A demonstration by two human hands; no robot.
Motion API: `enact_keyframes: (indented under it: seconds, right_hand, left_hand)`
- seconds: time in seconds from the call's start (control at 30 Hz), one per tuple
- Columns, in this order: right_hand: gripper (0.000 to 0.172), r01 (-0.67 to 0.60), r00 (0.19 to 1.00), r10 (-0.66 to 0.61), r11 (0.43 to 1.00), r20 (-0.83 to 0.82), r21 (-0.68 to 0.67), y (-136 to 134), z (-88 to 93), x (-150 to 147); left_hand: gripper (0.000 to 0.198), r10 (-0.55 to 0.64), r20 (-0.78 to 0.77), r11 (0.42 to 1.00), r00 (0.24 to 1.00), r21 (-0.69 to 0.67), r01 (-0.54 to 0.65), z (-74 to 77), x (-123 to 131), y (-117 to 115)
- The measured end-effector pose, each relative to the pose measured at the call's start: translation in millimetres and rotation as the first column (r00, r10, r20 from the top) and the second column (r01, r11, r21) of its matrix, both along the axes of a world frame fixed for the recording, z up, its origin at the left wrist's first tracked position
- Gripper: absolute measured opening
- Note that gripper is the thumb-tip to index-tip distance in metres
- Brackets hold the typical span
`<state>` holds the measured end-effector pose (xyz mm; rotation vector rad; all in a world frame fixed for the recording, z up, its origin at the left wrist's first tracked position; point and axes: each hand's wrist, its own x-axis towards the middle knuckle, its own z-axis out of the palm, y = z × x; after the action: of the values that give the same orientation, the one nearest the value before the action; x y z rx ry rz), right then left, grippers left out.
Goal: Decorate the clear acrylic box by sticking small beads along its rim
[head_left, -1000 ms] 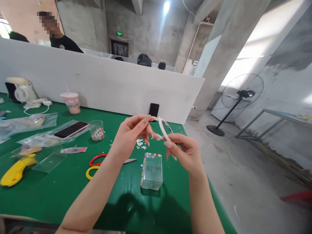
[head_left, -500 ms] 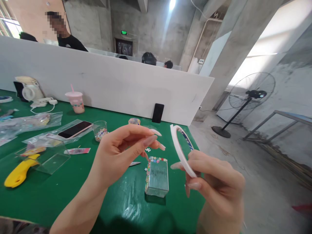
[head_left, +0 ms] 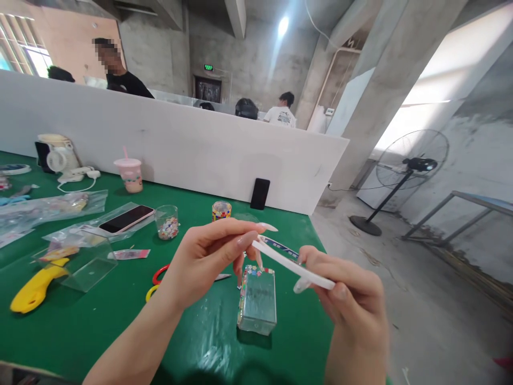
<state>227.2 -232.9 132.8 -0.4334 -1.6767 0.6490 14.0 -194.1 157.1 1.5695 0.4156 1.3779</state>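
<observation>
A thin white roll of tape (head_left: 294, 263) with a blue printed inner core is held up over the table, tilted. My right hand (head_left: 348, 299) is closed round its right side. At the roll's left edge my left hand (head_left: 216, 262) pinches with thumb and index finger; whether a loose end lies between them I cannot make out. Below the hands stands a clear plastic box (head_left: 259, 302), its left and top edges lined with small colourful beads. Scissors (head_left: 160, 275) with red and yellow handles lie partly hidden behind my left wrist.
On the green table (head_left: 200, 342) are a cup of beads (head_left: 167, 222), a bead-filled tub (head_left: 222, 210), a yellow-handled tool (head_left: 38, 289), a clear stand (head_left: 90, 264), a phone (head_left: 127, 219) and a pink drink cup (head_left: 131, 174). A white partition (head_left: 192, 141) borders the back.
The tape roll has tipped from nearly upright to flatter and moved left, meeting my left fingers. Both hands are now closer together. The view has tilted slightly upward, and the scissors' handles show.
</observation>
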Motion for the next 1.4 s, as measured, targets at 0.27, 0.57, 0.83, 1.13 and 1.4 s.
enact_keyframes:
  seconds: [0.27,0.57,0.83,1.13,1.4]
  right_hand:
    - [0.025,0.087,0.996,-0.087,0.988,0.008,-0.129,-2,3.7,9]
    - [0.029,-0.062,0.998,0.065,0.987,0.014,-0.147,-1,-2.3,17]
    - [0.030,-0.180,0.982,0.183,0.982,0.039,-0.056,9,-4.2,22]
    - [0.028,-0.198,0.977,0.202,0.978,0.061,-0.063,7,-4.7,22]
    - [0.030,-0.128,0.982,0.148,0.979,0.120,-0.159,8,-8.2,29]
  left_hand:
    - [0.017,-0.135,0.022,0.974,0.991,-0.179,0.137,6.6,-2,-1]
    - [0.034,0.103,-0.032,0.995,0.994,0.017,-0.102,-0.6,8,-11]
    - [0.035,0.098,-0.047,0.989,0.994,0.112,-0.093,-2.2,2,-11]
    - [0.028,0.087,-0.047,0.989,0.995,0.125,-0.081,-0.9,4,-12]
    - [0.026,0.039,-0.096,0.993,0.995,0.112,-0.028,-1.2,0,-12]
